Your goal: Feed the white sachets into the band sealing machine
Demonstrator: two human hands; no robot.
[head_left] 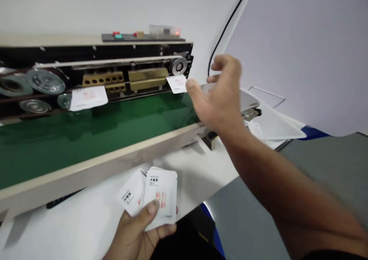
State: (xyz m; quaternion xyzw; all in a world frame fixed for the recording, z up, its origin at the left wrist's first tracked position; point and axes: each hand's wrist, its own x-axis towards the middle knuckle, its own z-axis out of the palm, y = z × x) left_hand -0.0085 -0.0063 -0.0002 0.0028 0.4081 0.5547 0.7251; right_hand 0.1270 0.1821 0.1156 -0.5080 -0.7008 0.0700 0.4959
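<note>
Along the back of the counter [201, 171], the band sealer [28, 40] runs from the left edge, with metal rollers [46, 81] at its left part. A printed flat sachet [88, 99] sits in its lower track, above the green conveyor belt [100, 125]. The control panel [130, 38] lies on top, towards the machine's right end. Near the counter's front edge, the left hand [140, 229] grips a fanned bunch of white sachets [161, 198], thumb over the front one. Right of the brass blocks [148, 79], another sachet [177, 84] sticks out at the sealer's right end. The right hand [220, 95] is raised there, fingers loosely curled and thumb apart, its tip right at that sachet's edge; whether they touch cannot be told. Beyond it, a grey metal plate [249, 99] juts over the counter's right end.
</note>
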